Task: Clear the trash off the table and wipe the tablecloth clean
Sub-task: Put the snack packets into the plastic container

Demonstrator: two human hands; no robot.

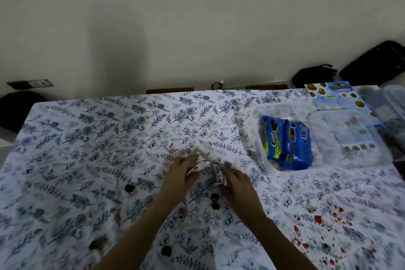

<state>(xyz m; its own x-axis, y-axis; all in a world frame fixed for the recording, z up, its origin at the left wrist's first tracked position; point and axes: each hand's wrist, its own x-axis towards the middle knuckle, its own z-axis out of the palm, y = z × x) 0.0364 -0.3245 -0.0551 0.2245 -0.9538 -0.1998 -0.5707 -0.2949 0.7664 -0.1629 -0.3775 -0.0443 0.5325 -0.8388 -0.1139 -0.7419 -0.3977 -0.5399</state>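
Observation:
A white tablecloth [87,138] with blue leaf print covers the table. At its middle both my hands hold crumpled pale wrappers [208,165]: my left hand [182,174] grips the left side, my right hand [237,184] grips the right side. The picture is blurred, so the exact grip is unclear. Several small dark crumbs or scraps lie near me: one dark scrap [129,188] to the left, a pair of dark scraps [214,200] between my forearms, another dark scrap [166,250] by the front edge. Red stains [317,219] spot the cloth at the right.
A clear plastic tub [260,138] with blue cookie packs [287,142] stands right of my hands. A printed blue leaflet [335,96] and clear plastic lie at the far right. Black bags [313,74] rest against the wall behind the table.

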